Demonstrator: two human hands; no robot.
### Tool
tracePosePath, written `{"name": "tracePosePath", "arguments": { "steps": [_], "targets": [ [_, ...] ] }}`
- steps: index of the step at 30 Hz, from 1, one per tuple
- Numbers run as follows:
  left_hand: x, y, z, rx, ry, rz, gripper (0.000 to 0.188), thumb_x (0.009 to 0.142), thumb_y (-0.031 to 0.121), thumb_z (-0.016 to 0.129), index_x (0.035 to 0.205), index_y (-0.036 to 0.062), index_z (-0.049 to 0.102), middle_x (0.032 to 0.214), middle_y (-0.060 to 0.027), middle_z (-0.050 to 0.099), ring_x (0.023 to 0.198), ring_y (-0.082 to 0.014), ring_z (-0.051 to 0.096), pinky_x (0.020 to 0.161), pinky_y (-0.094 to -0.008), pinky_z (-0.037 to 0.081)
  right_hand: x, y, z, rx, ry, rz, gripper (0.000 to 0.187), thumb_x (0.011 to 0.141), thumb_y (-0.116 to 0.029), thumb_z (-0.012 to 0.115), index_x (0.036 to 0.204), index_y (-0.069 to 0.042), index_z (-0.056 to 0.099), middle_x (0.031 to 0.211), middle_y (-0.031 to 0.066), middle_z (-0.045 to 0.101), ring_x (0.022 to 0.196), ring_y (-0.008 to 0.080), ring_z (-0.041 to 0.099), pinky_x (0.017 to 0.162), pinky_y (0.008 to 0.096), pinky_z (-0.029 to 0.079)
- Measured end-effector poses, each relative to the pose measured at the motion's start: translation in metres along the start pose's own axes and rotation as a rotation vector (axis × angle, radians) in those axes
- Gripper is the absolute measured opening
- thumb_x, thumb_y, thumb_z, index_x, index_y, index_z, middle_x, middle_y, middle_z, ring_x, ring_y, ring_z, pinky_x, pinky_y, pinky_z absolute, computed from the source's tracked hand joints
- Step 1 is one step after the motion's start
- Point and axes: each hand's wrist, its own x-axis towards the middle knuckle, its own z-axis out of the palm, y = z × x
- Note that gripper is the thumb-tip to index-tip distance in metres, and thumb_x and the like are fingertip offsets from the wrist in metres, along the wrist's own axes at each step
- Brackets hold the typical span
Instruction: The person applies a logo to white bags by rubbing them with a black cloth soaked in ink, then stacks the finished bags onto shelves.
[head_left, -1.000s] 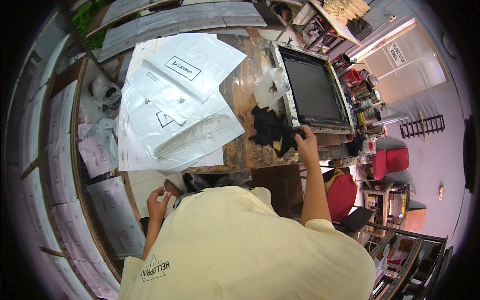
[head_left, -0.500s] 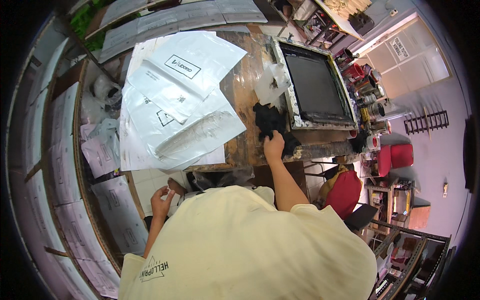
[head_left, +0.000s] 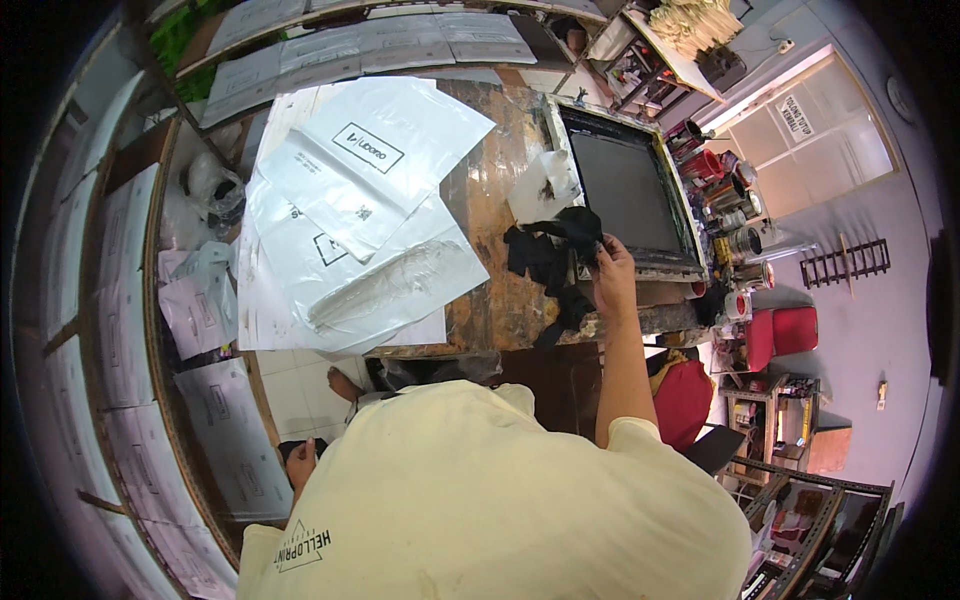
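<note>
My right hand (head_left: 613, 275) is closed on a black cloth (head_left: 574, 229), its fingers pinching one edge at the near left corner of a framed screen (head_left: 625, 175). The raised part of the cloth hangs over the frame's left side. More dark cloth (head_left: 537, 258) lies bunched on the worn wooden table (head_left: 478, 190), left of this hand. A translucent stained sheet (head_left: 545, 185) rests beside the frame. Low at my left side, my left hand (head_left: 300, 463) has its fingers curled in, with nothing visible in them. A dark object (head_left: 318, 447) shows close behind it.
White printed plastic bags (head_left: 385, 150) lie overlapping on the table's left side. Paint cans (head_left: 745, 242) line the right of the frame. Shelves with wrapped white packs (head_left: 135, 375) stand at the left. A red chair (head_left: 785, 335) is at the right.
My right hand has moved right and a little up from the table, lifting part of the black cloth toward the frame. My left hand has dropped lower, its fingers now more curled.
</note>
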Motion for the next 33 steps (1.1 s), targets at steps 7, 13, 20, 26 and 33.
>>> {"name": "tracePosePath", "arguments": {
  "steps": [7,13,20,26,33],
  "targets": [
    [0.005,0.051,0.015,-0.035,-0.108,0.011,0.068,0.095,0.057,0.07,0.123,-0.0046,0.071,0.105,-0.0216,0.076,0.095,-0.0306,0.073,0.086,-0.0402,0.057,0.037,-0.068,0.021,-0.245,-0.027,-0.124,0.01,0.106,-0.005,0.054,0.115,-0.002,0.058,0.106,0.005,0.068,0.093,0.0112,0.068,0.079,0.0272,0.057],
    [0.001,0.101,0.028,-0.111,-0.134,0.076,0.071,0.095,0.057,0.07,0.13,-0.0039,0.068,0.11,-0.0228,0.075,0.101,-0.0306,0.072,0.091,-0.0394,0.056,0.095,-0.092,0.037,-0.377,-0.032,-0.228,0.019,0.103,0.003,0.051,0.118,0.004,0.062,0.105,0.0067,0.068,0.09,0.0116,0.064,0.082,0.0286,0.054],
    [-0.01,0.098,0.017,-0.013,-0.153,0.053,0.073,0.095,0.061,0.067,0.127,-0.0048,0.07,0.111,-0.0237,0.075,0.105,-0.0306,0.072,0.092,-0.0393,0.055,0.138,-0.104,0.045,-0.467,-0.133,-0.157,0.033,0.103,0.002,0.05,0.133,0.001,0.064,0.116,0.0028,0.07,0.1,0.0107,0.065,0.09,0.0268,0.053],
    [0.0,0.021,0.025,-0.024,-0.258,-0.072,0.076,0.097,0.067,0.06,0.123,-0.0022,0.073,0.11,-0.0234,0.075,0.103,-0.0304,0.071,0.093,-0.0405,0.053,0.154,-0.103,0.058,-0.945,0.016,-0.407,0.035,0.097,0.005,0.052,0.128,0.0,0.068,0.116,0.0106,0.073,0.103,0.0214,0.07,0.092,0.0312,0.052],
    [-0.03,0.058,0.017,0.029,-0.243,-0.098,0.073,0.1,0.067,0.054,0.104,-0.0044,0.071,0.09,-0.018,0.069,0.086,-0.0278,0.064,0.082,-0.0413,0.05,0.142,-0.053,0.069,-1.288,-0.053,-0.71,0.036,0.085,0.002,0.061,0.119,-0.002,0.072,0.115,0.0199,0.066,0.111,0.0417,0.062,0.099,0.048,0.051]
  ]
}}
